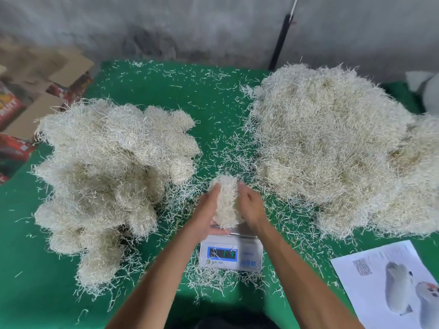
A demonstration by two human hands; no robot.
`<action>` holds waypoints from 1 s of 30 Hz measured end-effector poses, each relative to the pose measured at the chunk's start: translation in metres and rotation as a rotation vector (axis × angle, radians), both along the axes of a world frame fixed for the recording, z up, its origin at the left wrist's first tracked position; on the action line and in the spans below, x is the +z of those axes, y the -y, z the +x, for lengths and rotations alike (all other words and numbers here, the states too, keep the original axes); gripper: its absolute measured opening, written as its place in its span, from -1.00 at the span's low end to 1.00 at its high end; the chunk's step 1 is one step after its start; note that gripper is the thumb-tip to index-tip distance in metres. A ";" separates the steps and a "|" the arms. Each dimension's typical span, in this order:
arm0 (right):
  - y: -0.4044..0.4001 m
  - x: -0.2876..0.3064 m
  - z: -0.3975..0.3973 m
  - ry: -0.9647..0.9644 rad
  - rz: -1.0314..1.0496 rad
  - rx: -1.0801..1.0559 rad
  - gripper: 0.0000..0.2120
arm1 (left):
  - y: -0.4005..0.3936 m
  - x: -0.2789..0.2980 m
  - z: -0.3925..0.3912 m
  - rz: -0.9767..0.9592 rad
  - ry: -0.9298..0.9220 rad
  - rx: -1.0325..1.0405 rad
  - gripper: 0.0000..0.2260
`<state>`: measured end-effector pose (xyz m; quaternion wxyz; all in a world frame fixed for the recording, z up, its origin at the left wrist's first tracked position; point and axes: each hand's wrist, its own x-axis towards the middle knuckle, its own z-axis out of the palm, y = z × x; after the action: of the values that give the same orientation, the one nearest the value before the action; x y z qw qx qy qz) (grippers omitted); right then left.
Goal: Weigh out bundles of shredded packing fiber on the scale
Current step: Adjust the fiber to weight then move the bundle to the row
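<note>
Green felt covers the table (213, 96), strewn with loose pale strands. One compact bundle of cream shredded packing fiber (226, 203) is held just above the small white digital scale (231, 255), cupped between the left hand (206, 210) and right hand (250, 207), whose fingers are curled against its sides.

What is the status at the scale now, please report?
Left hand and right hand cup the fiber bundle above the scale. Display unreadable. Loose strands litter the green table; nothing blocks the pan.
</note>
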<state>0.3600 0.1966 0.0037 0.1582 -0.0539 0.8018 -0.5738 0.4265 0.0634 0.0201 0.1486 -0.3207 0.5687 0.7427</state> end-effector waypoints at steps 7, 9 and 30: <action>0.011 0.047 -0.026 -0.033 -0.388 -0.055 -0.53 | 0.035 0.054 -0.027 -0.063 -0.165 0.177 -0.39; 0.010 0.061 -0.039 -0.089 -0.294 -0.036 -0.53 | 0.041 0.061 -0.019 -0.230 -0.375 -0.027 -0.28; 0.005 0.099 -0.086 0.051 -0.383 -0.012 -0.76 | 0.056 0.060 -0.032 -0.325 -0.200 0.044 -0.32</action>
<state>0.2737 0.1916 0.1025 0.1620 -0.0639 0.6740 -0.7179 0.3944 0.0076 0.0806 0.0214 -0.2774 0.6860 0.6724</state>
